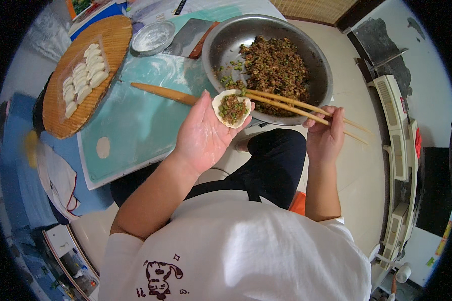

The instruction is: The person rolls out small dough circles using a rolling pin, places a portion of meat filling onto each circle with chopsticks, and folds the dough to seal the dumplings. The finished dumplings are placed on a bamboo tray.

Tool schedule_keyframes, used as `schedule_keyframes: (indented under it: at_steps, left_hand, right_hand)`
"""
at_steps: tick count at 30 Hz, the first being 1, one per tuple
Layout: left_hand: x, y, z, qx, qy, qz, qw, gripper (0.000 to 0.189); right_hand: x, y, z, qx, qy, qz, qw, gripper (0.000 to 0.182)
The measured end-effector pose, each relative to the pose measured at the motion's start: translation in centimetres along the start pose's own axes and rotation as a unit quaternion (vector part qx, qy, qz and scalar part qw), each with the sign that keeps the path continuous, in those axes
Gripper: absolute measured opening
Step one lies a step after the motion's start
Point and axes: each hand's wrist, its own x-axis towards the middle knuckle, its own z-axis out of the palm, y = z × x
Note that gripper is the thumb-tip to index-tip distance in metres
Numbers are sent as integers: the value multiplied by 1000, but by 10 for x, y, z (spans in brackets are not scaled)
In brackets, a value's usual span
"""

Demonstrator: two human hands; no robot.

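Observation:
On the fingers of my left hand (211, 131), palm up, rests a round dumpling wrapper (217, 117) with a mound of minced filling (232, 108) on it. My right hand (326, 131) grips a pair of wooden chopsticks (290, 106), their tips at the wrapper's upper edge. Behind them a large steel bowl (222, 34) holds more minced filling (277, 71) with green bits. A tapered wooden rolling pin (164, 93) lies on the green mat (147, 131), its right end hidden behind my left hand. Another flat wrapper (103, 147) lies near the mat's front left corner.
A round woven board (116, 41) at the left bears a clear tray with rows of folded dumplings (84, 77). A bowl of flour (153, 36) and a cleaver (192, 37) lie at the back. A chair with cloth (56, 173) stands left; a white cabinet (393, 128) stands right.

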Motion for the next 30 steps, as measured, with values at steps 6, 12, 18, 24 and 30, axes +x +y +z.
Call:
schedule_keyframes:
  at_steps: [6, 12, 18, 24, 30]
  left_hand:
    - [19, -8, -2, 3, 9, -12, 1000, 57]
    - [16, -10, -5, 2, 18, -9, 1000, 56]
    - [15, -8, -5, -9, 27, 1, 1000, 54]
    - [13, -5, -8, -10, 15, 0, 1000, 51]
    - [9, -6, -6, -21, 19, 6, 1000, 51]
  right_hand:
    - [18, -8, -7, -196, 95, -91, 972, 25]
    - [5, -9, -1, -53, -20, -63, 996, 29]
    - [-1, 0, 0, -100, -42, -128, 986, 30]
    - [-5, -5, 6, -81, -52, -105, 990, 32]
    - [-13, 4, 14, -53, -48, -25, 997, 30]
